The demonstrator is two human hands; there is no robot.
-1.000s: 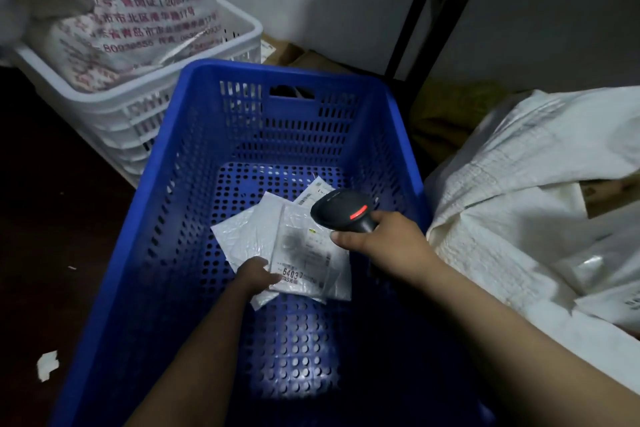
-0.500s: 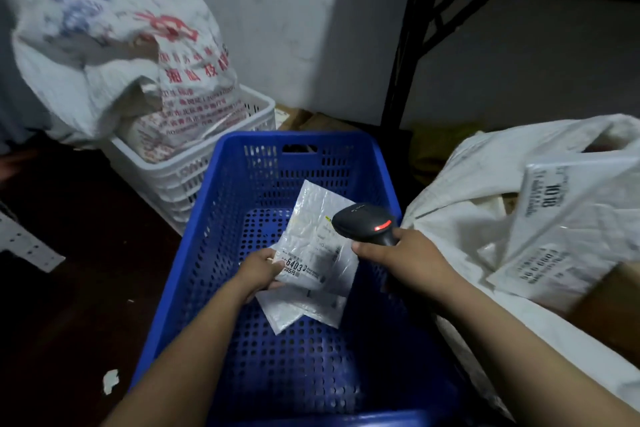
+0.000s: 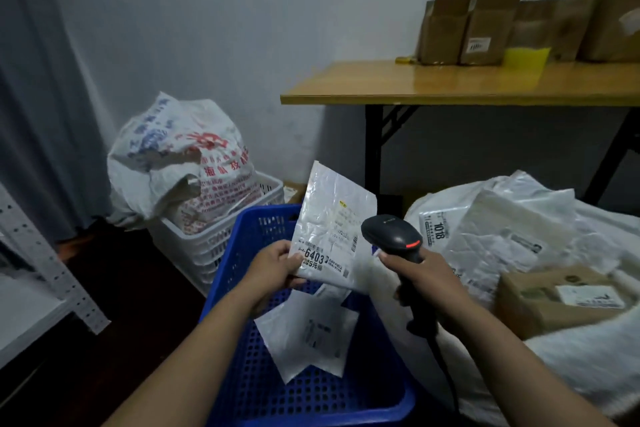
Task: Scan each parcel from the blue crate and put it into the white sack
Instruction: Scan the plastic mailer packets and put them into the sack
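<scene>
At lower centre-left of the frame, the left hand (image 3: 273, 270) is clamped on the lower left corner of a white parcel (image 3: 334, 236). A second ago that parcel lay flat on the floor of the blue crate (image 3: 242, 340); it is now lifted clear above the crate, standing nearly upright with its label facing the camera. Below it, a second parcel (image 3: 308, 336) remains in the crate, partly covered by the raised one. Just right of the parcel, the right hand (image 3: 420, 279) is closed around the grip of the black scanner (image 3: 393, 236), whose head sits beside the label's right edge with a red light showing. The lift probably means the scan is happening or just done, with the white sack (image 3: 571, 350) at lower right next. Whether the code registered cannot be told. The small label print is illegible, the sack's opening is cut off at the right edge, and the crate's near wall is cropped.
</scene>
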